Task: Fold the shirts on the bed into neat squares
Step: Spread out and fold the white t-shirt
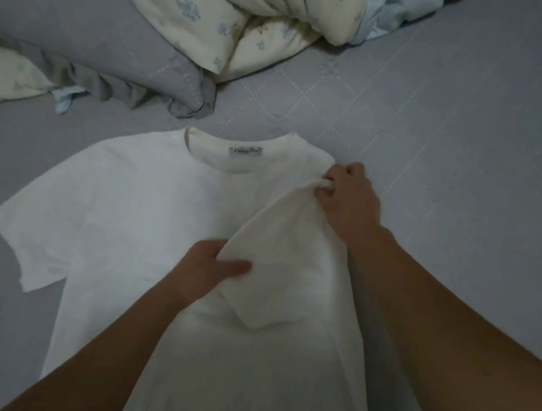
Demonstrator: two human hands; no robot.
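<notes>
Hands first: your right hand [346,194] reaches far forward, forearm stretched along the shirt's right edge, fingers curled and pinching a bunch of white cloth at the shoulder. Your left hand [214,266] comes in from below, forearm slanting up across the shirt's body, thumb laid over the hem of the folded-in right sleeve [275,274] and the other fingers tucked beneath it, so it grips that edge. The white T-shirt [126,208] lies flat on the grey quilted bed [460,126], collar away from you, left sleeve spread out. A grey pillow [77,45] and a floral duvet [218,11] sit beyond it.
</notes>
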